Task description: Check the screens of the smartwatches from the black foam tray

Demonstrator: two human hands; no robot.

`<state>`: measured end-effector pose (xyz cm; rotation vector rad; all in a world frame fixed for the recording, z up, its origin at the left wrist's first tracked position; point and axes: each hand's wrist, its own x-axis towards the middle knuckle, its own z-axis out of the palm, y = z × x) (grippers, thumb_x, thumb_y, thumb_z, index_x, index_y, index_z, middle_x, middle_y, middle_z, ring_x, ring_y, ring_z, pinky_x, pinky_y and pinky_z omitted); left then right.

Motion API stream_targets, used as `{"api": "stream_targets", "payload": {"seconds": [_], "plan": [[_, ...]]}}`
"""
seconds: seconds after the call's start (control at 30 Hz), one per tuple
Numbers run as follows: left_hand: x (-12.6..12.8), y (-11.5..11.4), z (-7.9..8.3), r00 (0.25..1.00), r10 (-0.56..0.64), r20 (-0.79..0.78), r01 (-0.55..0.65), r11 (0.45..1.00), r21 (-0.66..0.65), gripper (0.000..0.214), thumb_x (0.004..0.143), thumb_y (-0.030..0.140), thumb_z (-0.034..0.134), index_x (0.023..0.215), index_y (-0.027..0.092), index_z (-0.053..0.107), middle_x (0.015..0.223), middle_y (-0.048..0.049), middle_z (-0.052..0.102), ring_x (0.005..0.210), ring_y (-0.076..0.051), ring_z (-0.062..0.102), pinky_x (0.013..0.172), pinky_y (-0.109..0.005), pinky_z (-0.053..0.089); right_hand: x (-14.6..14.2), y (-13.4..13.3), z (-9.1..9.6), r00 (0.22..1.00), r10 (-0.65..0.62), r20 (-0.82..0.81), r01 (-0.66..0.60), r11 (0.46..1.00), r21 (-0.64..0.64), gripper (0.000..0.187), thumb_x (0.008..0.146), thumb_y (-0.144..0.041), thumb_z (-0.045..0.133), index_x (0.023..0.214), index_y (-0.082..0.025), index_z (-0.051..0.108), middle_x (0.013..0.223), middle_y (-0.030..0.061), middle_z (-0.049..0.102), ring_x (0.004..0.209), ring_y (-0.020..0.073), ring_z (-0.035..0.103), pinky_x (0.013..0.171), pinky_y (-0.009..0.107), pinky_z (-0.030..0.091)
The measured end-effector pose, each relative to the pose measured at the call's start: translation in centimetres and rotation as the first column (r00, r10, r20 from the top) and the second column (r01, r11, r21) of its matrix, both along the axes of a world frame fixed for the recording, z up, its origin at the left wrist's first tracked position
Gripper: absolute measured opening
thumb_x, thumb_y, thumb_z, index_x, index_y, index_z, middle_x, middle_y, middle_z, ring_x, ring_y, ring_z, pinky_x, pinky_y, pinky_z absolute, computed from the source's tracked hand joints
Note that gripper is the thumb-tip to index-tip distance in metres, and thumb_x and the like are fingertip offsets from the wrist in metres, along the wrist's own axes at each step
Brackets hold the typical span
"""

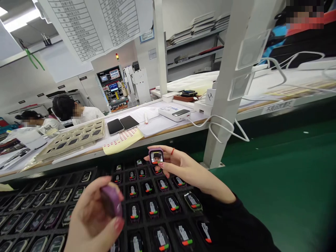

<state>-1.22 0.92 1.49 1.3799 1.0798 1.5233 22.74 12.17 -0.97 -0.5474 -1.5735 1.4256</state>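
In my right hand [174, 164] is a purple smartwatch [156, 157] without a strap, gripped between thumb and fingers. Its lit screen faces me and shows a camera-like picture. My left hand [96, 213], closer to me and slightly blurred, is closed on a second purple watch case [113, 200], seen edge-on, so its screen is hidden. Beneath both hands lies a black compartment tray [143, 221] full of watches, many with lit screens showing white text and a red-green bar. Farther left, another black tray [65, 180] holds watches with dark screens.
Beyond the trays runs a workbench with two phones [123, 125], a beige tray [76, 138], a white box-shaped device [174, 113] and a looped white cable [223, 129]. A white post [228, 80] rises at the right. Printed sheets [97, 24] hang overhead. Co-workers sit beyond the bench.
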Motion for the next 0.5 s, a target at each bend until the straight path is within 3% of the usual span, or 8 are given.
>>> {"api": "stream_targets", "payload": {"seconds": [0.1, 0.2, 0.4, 0.5], "plan": [[2.3, 0.9, 0.5, 0.997, 0.066, -0.026, -0.067, 0.995, -0.067, 0.053, 0.078, 0.031, 0.079, 0.126, 0.034, 0.06, 0.112, -0.004, 0.067, 0.098, -0.017, 0.066, 0.084, -0.023, 0.056, 0.0, -0.2, 0.1, 1.0, -0.017, 0.008, 0.017, 1.0, -0.012, 0.05, 0.089, -0.037, 0.068, 0.133, -0.019, 0.053, 0.123, 0.013, 0.065, 0.083, 0.0198, 0.063, 0.058, 0.027, 0.048], [3.3, 1.7, 0.6, 0.999, 0.037, -0.021, -0.038, 0.997, -0.068, 0.053, 0.082, 0.033, 0.074, 0.132, 0.031, 0.055, 0.121, -0.0056, 0.065, 0.105, -0.018, 0.064, 0.089, -0.024, 0.054, 0.1, -0.5, 0.5, 0.999, -0.031, 0.025, 0.032, 0.999, -0.025, 0.049, 0.089, -0.036, 0.068, 0.133, -0.019, 0.052, 0.122, 0.0128, 0.065, 0.082, 0.0194, 0.062, 0.06, 0.028, 0.048], [3.5, 0.8, 0.8, 1.0, -0.011, -0.021, 0.009, 0.995, -0.096, 0.051, 0.081, 0.032, 0.076, 0.129, 0.034, 0.059, 0.115, -0.0046, 0.067, 0.095, -0.017, 0.064, 0.08, -0.023, 0.055, 0.0, -0.8, 0.9, 0.998, -0.046, 0.046, 0.048, 0.998, -0.039, 0.049, 0.089, -0.037, 0.068, 0.132, -0.02, 0.054, 0.122, 0.0128, 0.065, 0.081, 0.0201, 0.062, 0.062, 0.029, 0.049], [2.9, -0.9, 0.8, 0.991, -0.098, 0.093, 0.107, 0.99, -0.097, 0.056, 0.068, 0.034, 0.086, 0.119, 0.039, 0.065, 0.094, -0.0018, 0.068, 0.07, -0.011, 0.062, 0.056, -0.016, 0.05, 0.0, -0.8, 0.9, 0.998, -0.045, 0.044, 0.047, 0.998, -0.04, 0.049, 0.088, -0.035, 0.068, 0.133, -0.019, 0.053, 0.121, 0.0127, 0.066, 0.078, 0.0189, 0.061, 0.062, 0.03, 0.049]]}}
